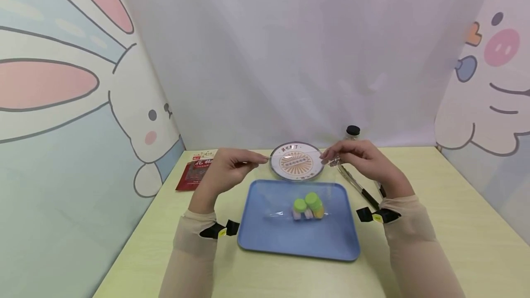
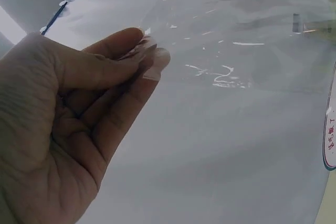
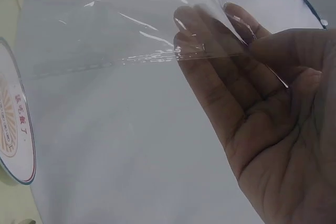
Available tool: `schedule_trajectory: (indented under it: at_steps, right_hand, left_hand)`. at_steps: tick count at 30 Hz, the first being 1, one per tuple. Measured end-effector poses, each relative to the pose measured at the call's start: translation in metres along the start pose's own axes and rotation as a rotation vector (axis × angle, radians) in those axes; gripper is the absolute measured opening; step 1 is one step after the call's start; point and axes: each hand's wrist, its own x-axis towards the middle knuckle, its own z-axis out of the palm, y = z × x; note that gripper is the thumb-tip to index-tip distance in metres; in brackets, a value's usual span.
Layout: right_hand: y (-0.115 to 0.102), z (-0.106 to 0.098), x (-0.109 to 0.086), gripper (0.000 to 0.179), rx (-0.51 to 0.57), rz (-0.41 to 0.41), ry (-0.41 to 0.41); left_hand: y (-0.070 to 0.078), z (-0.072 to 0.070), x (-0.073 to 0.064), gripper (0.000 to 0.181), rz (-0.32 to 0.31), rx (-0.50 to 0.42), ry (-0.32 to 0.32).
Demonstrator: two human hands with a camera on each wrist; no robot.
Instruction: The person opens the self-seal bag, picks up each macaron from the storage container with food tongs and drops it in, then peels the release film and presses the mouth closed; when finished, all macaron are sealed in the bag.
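A sheet-like piece of clear plastic, perhaps a bag (image 2: 226, 72), is stretched between both hands above a blue tray (image 1: 290, 243). My left hand (image 1: 233, 169) pinches one upper corner between thumb and fingertips. At the opposite upper corner, my right hand (image 1: 364, 162) pinches the plastic with thumb and fingers; some of those fingers show through it in the right wrist view. Small rounded pieces (image 1: 308, 204) with green tops and pink and yellow lower parts overlap the plastic's lower part in the head view; I cannot tell whether they lie inside it or on the tray.
Behind the tray lies a round plate (image 1: 296, 162) with a sunburst pattern. A red packet (image 1: 192, 176) is at the left. Dark-handled tongs (image 1: 359, 187) and a black-capped bottle (image 1: 353, 131) are at the right. A pale curtain (image 1: 306, 59) hangs behind the table.
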Motion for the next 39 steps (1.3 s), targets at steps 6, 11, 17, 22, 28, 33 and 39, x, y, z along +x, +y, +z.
schedule_trajectory:
  at_steps: [6,11,17,22,28,33,39]
  right_hand:
    - [-0.001,0.006,0.002,0.017,-0.204,0.031,0.096]
    - [0.002,0.009,0.005,0.024,-0.226,-0.049,0.120]
    - [0.005,0.007,0.007,0.032,-0.194,-0.138,0.097]
    - [0.003,0.006,0.006,0.042,-0.175,-0.091,0.052]
    - [-0.015,0.021,0.009,0.038,-0.330,0.063,-0.032]
    - [-0.021,0.034,0.019,0.025,-0.408,-0.001,-0.082]
    - [0.006,0.037,0.017,0.019,-0.538,-0.026,-0.061]
  left_hand:
    - [0.007,0.002,-0.001,0.024,0.016,0.019,0.000]
    - [0.007,0.005,0.002,0.015,0.033,0.121,0.044]
    - [0.002,0.005,0.002,0.022,0.038,0.106,0.062]
    - [0.006,0.008,0.003,0.035,-0.017,0.030,-0.015]
    - [0.023,0.026,0.005,0.041,-0.002,0.208,-0.125]
    - [0.028,0.043,0.011,0.025,0.087,0.432,-0.086]
    - [0.000,0.055,0.009,0.039,-0.105,0.637,-0.189]
